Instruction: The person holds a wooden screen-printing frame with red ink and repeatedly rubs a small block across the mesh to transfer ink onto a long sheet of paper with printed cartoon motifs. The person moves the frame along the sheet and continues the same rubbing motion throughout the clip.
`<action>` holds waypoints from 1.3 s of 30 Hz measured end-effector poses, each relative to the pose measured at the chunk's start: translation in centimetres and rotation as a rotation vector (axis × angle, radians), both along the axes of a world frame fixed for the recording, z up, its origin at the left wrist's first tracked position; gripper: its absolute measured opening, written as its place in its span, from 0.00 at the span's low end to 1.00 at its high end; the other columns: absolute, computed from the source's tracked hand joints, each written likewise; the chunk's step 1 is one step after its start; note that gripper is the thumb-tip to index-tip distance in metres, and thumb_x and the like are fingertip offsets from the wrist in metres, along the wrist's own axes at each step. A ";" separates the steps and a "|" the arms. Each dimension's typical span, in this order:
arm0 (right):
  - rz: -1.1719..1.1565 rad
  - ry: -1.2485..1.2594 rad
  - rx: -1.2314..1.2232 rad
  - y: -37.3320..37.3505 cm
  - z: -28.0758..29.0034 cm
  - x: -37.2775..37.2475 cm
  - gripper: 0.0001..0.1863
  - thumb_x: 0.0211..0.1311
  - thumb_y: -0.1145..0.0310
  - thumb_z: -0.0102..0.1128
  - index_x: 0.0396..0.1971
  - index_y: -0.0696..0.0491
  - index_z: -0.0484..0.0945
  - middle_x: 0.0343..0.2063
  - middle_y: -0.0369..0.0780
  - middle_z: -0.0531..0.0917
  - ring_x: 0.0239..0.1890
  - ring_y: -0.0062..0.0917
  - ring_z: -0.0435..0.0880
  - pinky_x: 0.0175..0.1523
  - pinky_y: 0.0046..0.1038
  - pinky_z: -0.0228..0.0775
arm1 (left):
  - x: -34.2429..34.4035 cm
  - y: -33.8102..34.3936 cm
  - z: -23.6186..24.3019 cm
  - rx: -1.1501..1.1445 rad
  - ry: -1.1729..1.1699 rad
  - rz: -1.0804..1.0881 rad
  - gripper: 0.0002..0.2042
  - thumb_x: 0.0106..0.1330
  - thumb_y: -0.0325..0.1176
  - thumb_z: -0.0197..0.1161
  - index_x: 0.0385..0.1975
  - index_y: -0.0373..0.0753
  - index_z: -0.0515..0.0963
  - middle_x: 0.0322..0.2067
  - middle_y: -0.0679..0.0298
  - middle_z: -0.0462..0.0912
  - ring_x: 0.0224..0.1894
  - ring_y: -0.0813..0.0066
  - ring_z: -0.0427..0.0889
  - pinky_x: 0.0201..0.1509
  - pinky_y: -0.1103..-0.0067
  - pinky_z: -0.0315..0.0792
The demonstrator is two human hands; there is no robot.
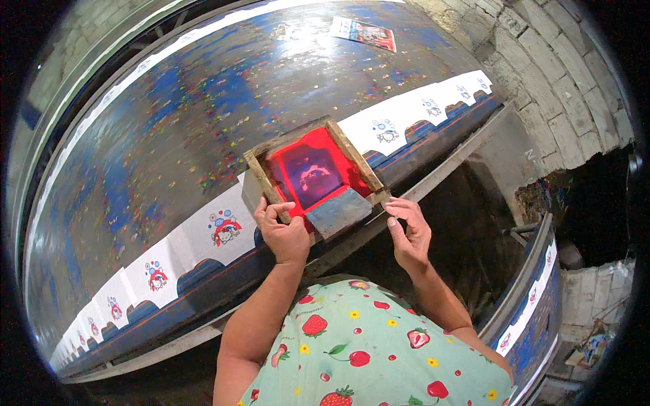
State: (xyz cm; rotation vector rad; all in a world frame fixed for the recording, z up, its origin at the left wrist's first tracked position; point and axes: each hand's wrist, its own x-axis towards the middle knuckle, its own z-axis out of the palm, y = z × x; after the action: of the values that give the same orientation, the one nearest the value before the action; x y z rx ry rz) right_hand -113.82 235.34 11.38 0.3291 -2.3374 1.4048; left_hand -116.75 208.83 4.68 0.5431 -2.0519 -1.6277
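Observation:
A wooden screen-printing frame [355, 157] lies tilted over the table's near edge, its mesh smeared with red ink around a purple-looking middle. A flat grey squeegee [338, 214] rests across the frame's near side. My left hand [283, 233] is closed on the frame's near left corner, beside the squeegee. At the near right corner is my right hand [409, 233], thumb and fingers apart, fingertips close against the wood; whether they touch it I cannot tell. White fabric pieces run along the edge: a multicolour print [225, 229] left of the frame, a print without red [386, 132] to its right.
The long dark table [169, 149] is speckled with paint. A printed sheet [364, 34] lies at its far side. A metal rail [447, 169] follows the near edge. Another table with printed pieces [533, 298] stands at the right, and a brick floor [542, 68] shows beyond.

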 end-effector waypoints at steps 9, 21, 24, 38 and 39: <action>-0.066 0.020 0.006 2.3 -0.5 1.5 0.12 0.73 0.77 0.69 0.52 0.55 0.90 0.55 0.45 0.92 0.64 0.42 0.88 0.73 0.44 0.76 | -0.1 -0.1 0.0 0.019 -0.014 0.013 0.11 0.58 0.17 0.68 0.37 0.40 0.87 0.75 0.42 0.74 0.83 0.46 0.69 0.86 0.63 0.60; 0.327 0.223 0.261 0.3 3.1 -2.6 0.19 0.61 0.79 0.76 0.53 0.55 0.89 0.56 0.47 0.90 0.64 0.49 0.87 0.71 0.48 0.78 | -0.2 0.0 0.4 0.032 -0.032 0.014 0.10 0.57 0.17 0.67 0.35 0.39 0.87 0.75 0.41 0.74 0.83 0.46 0.70 0.86 0.63 0.61; 0.446 0.213 0.530 -0.8 4.0 -4.2 0.21 0.59 0.76 0.80 0.53 0.54 0.90 0.57 0.46 0.89 0.66 0.48 0.87 0.70 0.49 0.79 | 0.0 0.0 0.5 -0.007 -0.053 0.020 0.10 0.57 0.17 0.67 0.35 0.40 0.87 0.76 0.41 0.74 0.82 0.45 0.71 0.85 0.62 0.62; 0.773 0.325 0.538 -1.4 2.2 -12.0 0.16 0.64 0.69 0.69 0.52 0.50 0.90 0.47 0.39 0.89 0.54 0.38 0.88 0.62 0.43 0.81 | 0.4 -0.1 0.8 0.025 -0.082 0.055 0.11 0.60 0.16 0.68 0.40 0.38 0.89 0.77 0.41 0.75 0.78 0.56 0.78 0.78 0.66 0.71; 0.795 0.324 0.532 -1.2 1.9 -12.3 0.16 0.65 0.68 0.69 0.52 0.50 0.90 0.47 0.39 0.89 0.54 0.38 0.88 0.62 0.43 0.81 | 0.4 -0.1 0.9 0.044 -0.082 0.060 0.11 0.61 0.16 0.69 0.41 0.38 0.89 0.77 0.42 0.75 0.77 0.58 0.79 0.77 0.67 0.72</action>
State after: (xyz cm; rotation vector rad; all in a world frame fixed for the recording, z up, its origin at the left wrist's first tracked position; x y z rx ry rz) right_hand -126.11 234.11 13.33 1.6406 -2.3419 0.8452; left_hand -116.36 208.78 5.62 0.6913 -2.0418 -1.6442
